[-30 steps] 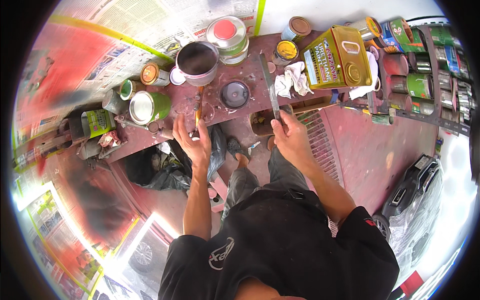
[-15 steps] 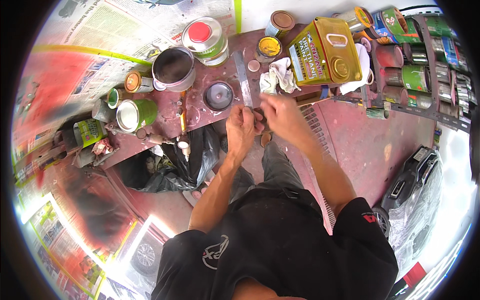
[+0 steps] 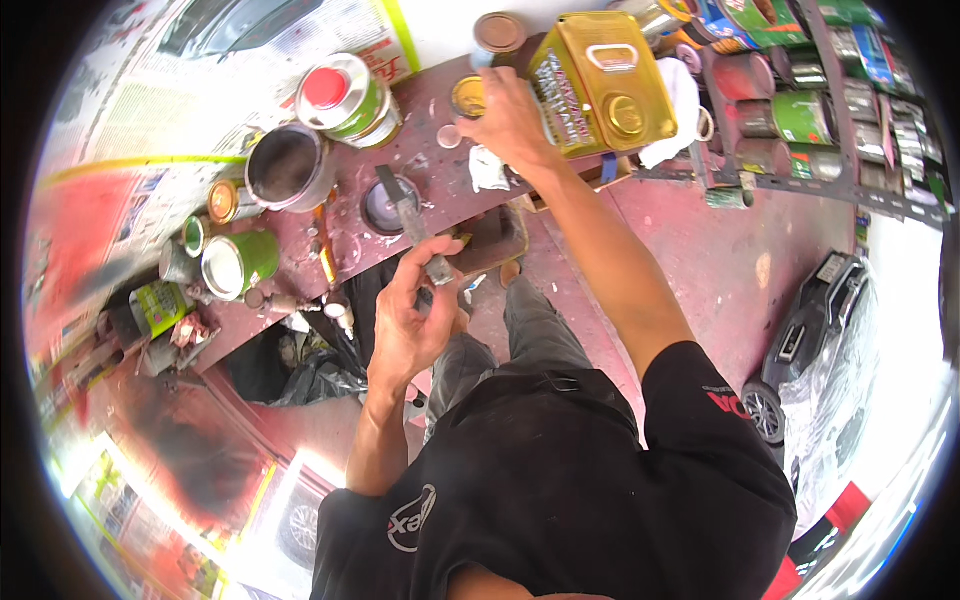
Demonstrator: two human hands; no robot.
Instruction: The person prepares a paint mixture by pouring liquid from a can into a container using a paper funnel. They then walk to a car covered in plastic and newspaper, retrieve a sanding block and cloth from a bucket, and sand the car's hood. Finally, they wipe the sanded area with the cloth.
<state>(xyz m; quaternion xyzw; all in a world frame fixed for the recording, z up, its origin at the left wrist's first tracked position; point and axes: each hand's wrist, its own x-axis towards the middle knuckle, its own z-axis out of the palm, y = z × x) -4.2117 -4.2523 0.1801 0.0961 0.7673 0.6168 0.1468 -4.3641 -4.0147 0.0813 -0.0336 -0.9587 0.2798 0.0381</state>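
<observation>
The left hand (image 3: 408, 328) holds a flat, smeared metal strip (image 3: 407, 215) between thumb and fingers, its far end slanting over a round, shallow dish (image 3: 376, 212) just beyond that hand. The right hand (image 3: 512, 128) curves its fingers around a small cylindrical tin (image 3: 467, 97) with a yellow top; I cannot tell whether it grips. Beside that hand are a crumpled white cloth (image 3: 488, 170) and a boxy, glossy gold metal can (image 3: 588, 85).
</observation>
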